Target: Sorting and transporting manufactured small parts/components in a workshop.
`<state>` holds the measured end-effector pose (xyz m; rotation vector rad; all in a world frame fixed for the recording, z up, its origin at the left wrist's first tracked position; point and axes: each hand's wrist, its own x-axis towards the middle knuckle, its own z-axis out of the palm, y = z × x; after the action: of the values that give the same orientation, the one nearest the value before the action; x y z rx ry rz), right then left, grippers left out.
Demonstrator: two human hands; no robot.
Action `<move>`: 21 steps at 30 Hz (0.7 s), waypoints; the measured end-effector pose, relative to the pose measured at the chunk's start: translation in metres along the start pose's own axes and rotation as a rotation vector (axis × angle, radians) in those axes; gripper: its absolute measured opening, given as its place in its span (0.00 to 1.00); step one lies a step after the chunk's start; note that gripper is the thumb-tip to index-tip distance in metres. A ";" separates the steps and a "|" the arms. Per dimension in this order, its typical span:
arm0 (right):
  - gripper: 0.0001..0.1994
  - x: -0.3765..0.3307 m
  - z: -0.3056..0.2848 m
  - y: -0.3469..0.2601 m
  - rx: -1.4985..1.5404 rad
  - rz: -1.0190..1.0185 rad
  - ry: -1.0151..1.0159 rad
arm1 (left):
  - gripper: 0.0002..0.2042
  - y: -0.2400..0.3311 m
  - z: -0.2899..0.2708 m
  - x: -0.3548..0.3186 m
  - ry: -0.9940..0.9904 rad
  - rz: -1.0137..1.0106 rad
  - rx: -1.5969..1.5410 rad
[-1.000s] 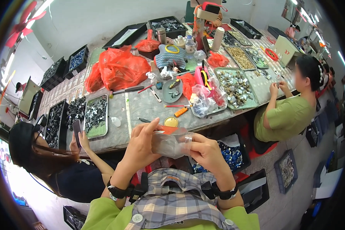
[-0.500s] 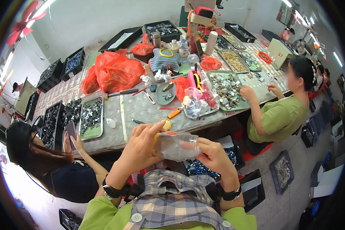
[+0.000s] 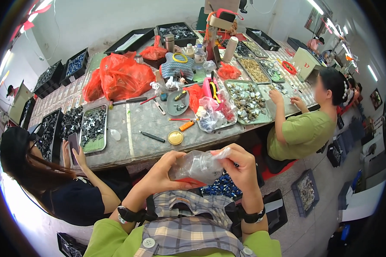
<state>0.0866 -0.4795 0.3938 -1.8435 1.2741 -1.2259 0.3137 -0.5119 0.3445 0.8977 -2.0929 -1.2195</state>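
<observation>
The person is holding a small clear plastic bag (image 3: 198,166) in front of the chest, just off the near edge of the table (image 3: 150,120), above the lap. The left hand (image 3: 165,171) is closing around the bag's left end and underside, while the right hand (image 3: 240,165) is pinching its upper right corner between thumb and fingers, so both hands are gripping the bag. The bag is looking partly filled, though what is inside is too blurred to tell; its mouth seems to be gathering under the right fingers, so the handling appears to be under way rather than finished, and the bag is not resting on the table. Near the table's front edge a round yellow lid (image 3: 175,137), a black pen (image 3: 151,136) and an orange lighter (image 3: 186,126) are lying untouched. Farther back, a metal tray of small parts (image 3: 248,100) and a red plastic bag (image 3: 122,77) are sitting toward the middle. A seated person in green (image 3: 302,132) is working at the right edge, and another in dark clothes (image 3: 51,180) is holding a phone at the left corner.
</observation>
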 end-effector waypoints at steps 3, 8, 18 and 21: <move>0.06 0.002 -0.001 0.009 0.128 0.038 0.004 | 0.37 -0.007 0.002 -0.005 0.002 -0.022 -0.056; 0.06 0.007 0.008 0.004 0.404 0.073 0.119 | 0.38 -0.019 0.002 -0.010 0.009 -0.076 -0.159; 0.06 0.030 -0.004 0.010 0.244 0.145 0.241 | 0.36 -0.033 0.000 -0.008 -0.110 0.037 -0.451; 0.05 0.032 0.014 0.013 0.024 0.037 -0.043 | 0.38 -0.029 0.000 -0.007 -0.210 0.099 -0.540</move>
<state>0.0984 -0.5149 0.3883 -1.8122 1.2598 -1.1714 0.3256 -0.5166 0.3178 0.4289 -1.7823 -1.7645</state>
